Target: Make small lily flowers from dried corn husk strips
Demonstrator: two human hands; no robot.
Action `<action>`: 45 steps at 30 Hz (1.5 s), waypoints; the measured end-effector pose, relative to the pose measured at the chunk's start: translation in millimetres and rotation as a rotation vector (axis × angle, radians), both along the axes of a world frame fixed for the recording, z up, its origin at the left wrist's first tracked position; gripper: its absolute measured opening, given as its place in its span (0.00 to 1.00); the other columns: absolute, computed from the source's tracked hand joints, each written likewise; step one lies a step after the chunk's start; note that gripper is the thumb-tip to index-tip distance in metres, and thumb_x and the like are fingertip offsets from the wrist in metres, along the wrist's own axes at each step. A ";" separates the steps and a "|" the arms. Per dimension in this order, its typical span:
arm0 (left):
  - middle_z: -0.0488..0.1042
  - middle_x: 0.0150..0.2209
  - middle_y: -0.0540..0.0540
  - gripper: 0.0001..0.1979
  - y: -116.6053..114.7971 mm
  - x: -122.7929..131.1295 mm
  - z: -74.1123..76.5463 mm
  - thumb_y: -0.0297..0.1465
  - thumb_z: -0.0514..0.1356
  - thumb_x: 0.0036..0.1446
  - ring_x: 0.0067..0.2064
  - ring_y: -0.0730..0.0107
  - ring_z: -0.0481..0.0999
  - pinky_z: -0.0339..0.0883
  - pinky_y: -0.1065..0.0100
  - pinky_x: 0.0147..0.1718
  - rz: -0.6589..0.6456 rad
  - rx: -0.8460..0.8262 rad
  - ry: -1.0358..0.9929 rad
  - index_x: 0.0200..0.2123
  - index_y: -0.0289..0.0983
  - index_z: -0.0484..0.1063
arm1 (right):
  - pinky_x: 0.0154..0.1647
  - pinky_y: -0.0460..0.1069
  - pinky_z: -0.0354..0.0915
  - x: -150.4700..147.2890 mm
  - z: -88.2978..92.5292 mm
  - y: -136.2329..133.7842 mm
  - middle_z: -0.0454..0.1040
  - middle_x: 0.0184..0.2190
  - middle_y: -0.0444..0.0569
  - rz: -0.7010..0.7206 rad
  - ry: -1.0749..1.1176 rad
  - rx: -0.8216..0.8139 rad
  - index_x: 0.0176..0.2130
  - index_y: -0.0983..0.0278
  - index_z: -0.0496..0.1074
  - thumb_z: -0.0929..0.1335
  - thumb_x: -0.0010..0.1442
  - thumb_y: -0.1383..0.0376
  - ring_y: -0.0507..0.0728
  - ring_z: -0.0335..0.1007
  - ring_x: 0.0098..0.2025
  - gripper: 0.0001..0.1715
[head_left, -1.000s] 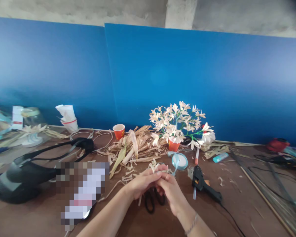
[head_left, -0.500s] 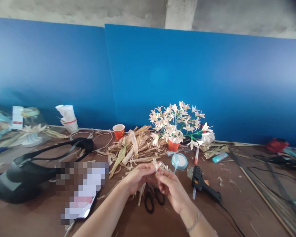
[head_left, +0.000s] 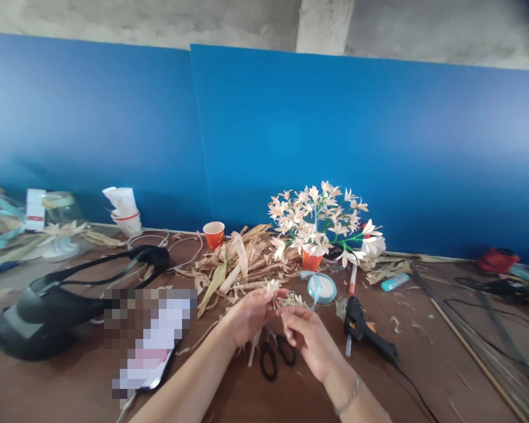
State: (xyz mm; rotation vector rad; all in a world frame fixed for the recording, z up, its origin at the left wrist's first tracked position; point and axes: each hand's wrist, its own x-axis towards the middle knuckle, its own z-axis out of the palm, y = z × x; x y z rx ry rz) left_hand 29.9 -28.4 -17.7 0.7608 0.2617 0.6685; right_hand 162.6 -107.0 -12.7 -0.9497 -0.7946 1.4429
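Between the fingertips of my left hand [head_left: 250,316] is a small white flower [head_left: 272,286], held upright. My right hand [head_left: 306,335] is just beside it with thumb and forefinger pinched together; anything between them is too small to make out. Black-handled scissors [head_left: 268,359] lie on the table beneath my hands. Behind them stands an orange cup [head_left: 312,258] bearing many white flowers [head_left: 314,217] on green stems. A roll of light-blue tape [head_left: 322,288] lies before the cup. Dry husks [head_left: 242,258] are heaped to its left.
A black glue gun [head_left: 364,332] with a trailing cord lies right of my right hand. At left are a phone [head_left: 156,346] and a black strapped object [head_left: 39,317]. An orange-red cup [head_left: 214,236] stands behind the husks; thin rods [head_left: 476,358] lie at right.
My left hand has shifted slightly left with the flower. My right fingertips have come away from the flower, leaving a small gap between the hands.
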 end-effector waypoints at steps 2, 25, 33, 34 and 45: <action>0.74 0.39 0.43 0.07 1.3 -1.0 -0.8 0.29 0.58 0.51 0.34 0.72 0.71 0.62 0.70 0.36 0.028 -0.027 -0.010 0.31 0.33 0.74 | 0.19 0.43 0.45 -0.4 -0.1 -0.6 0.61 0.18 0.41 -0.012 -0.024 0.006 0.27 0.68 0.73 0.71 0.46 0.63 0.45 0.51 0.20 0.10; 0.73 0.41 0.44 0.03 0.3 -1.2 2.2 0.28 0.61 0.47 0.36 0.72 0.70 0.63 0.71 0.36 0.087 0.047 0.051 0.25 0.34 0.73 | 0.20 0.43 0.46 -1.3 -1.3 -1.3 0.61 0.17 0.41 -0.069 -0.051 -0.023 0.28 0.69 0.73 0.71 0.45 0.63 0.46 0.51 0.20 0.10; 0.72 0.42 0.44 0.03 0.9 -1.4 1.1 0.28 0.61 0.48 0.36 0.72 0.70 0.61 0.72 0.35 0.110 0.072 0.074 0.25 0.35 0.73 | 0.20 0.43 0.45 -0.8 -1.9 -1.5 0.61 0.17 0.41 -0.070 -0.046 -0.020 0.28 0.69 0.73 0.70 0.46 0.65 0.45 0.51 0.20 0.09; 0.72 0.42 0.44 0.03 1.1 -1.5 0.8 0.28 0.61 0.48 0.36 0.72 0.70 0.61 0.72 0.35 0.108 0.073 0.073 0.24 0.34 0.73 | 0.20 0.43 0.45 -0.9 -1.4 -1.8 0.61 0.17 0.41 -0.071 -0.046 -0.022 0.28 0.69 0.73 0.70 0.46 0.65 0.45 0.51 0.20 0.09; 0.72 0.35 0.45 0.06 -0.2 -0.6 3.0 0.30 0.63 0.46 0.34 0.73 0.68 0.60 0.73 0.34 0.156 0.106 0.131 0.29 0.34 0.75 | 0.19 0.43 0.46 -1.5 -2.9 -1.6 0.61 0.17 0.41 -0.091 -0.034 -0.023 0.28 0.69 0.73 0.71 0.45 0.63 0.45 0.51 0.19 0.11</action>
